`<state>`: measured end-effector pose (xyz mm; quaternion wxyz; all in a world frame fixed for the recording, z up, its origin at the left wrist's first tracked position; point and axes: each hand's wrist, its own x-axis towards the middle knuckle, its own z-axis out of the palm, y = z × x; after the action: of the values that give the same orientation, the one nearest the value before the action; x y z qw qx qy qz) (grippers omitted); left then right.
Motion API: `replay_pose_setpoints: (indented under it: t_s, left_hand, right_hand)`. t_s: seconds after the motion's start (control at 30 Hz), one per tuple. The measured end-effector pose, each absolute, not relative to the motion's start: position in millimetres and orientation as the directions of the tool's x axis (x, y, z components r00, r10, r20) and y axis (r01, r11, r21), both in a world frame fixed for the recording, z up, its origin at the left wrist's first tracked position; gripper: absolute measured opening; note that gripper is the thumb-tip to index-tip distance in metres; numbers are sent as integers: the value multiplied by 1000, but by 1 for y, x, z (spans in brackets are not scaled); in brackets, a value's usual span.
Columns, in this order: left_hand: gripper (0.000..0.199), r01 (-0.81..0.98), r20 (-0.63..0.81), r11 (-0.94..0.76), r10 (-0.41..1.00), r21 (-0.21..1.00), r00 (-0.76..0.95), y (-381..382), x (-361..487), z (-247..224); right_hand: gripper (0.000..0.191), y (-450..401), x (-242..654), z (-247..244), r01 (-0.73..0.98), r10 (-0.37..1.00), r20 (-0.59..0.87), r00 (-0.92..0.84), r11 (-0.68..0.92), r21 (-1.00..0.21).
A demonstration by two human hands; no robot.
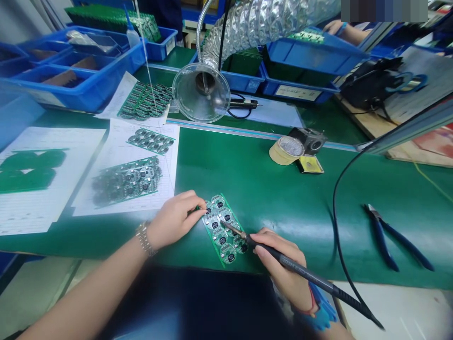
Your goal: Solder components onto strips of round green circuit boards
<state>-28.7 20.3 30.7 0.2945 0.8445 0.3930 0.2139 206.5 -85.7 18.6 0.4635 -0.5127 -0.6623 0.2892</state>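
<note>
A green circuit board panel [222, 231] with several black components lies on the green work mat [283, 189], angled in front of me. My left hand [175, 219] rests its fingertips on the panel's upper left edge, pressing it down. My right hand [279, 267] grips a black soldering iron [300, 267] like a pen. The iron's metal tip is on or just above the middle of the panel, and I cannot tell whether it touches a joint. Its cord [339, 222] curves away to the right.
Blue diagonal cutters [396, 238] lie on the mat to the right. Farther back are a tape roll [286, 150] and a tip-cleaning tin [310, 164]. Circuit boards sit on papers [127, 179] to the left. Blue bins [81, 71], a foil duct [247, 28] and a co-worker's hand [334, 27] lie beyond.
</note>
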Motion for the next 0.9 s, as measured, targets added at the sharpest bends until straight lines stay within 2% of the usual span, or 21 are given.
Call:
replay_pose_setpoints:
  t_s: [0.47, 0.9]
  left_hand:
    - [13, 524, 105, -510, 777, 682, 621, 22, -26, 26]
    - [13, 533, 136, -577, 747, 619, 650, 21, -21, 22]
  right_hand:
    - [17, -82, 207, 19, 529, 956, 292, -34, 265, -806]
    - [20, -83, 206, 18, 495, 958, 283, -38, 264, -828]
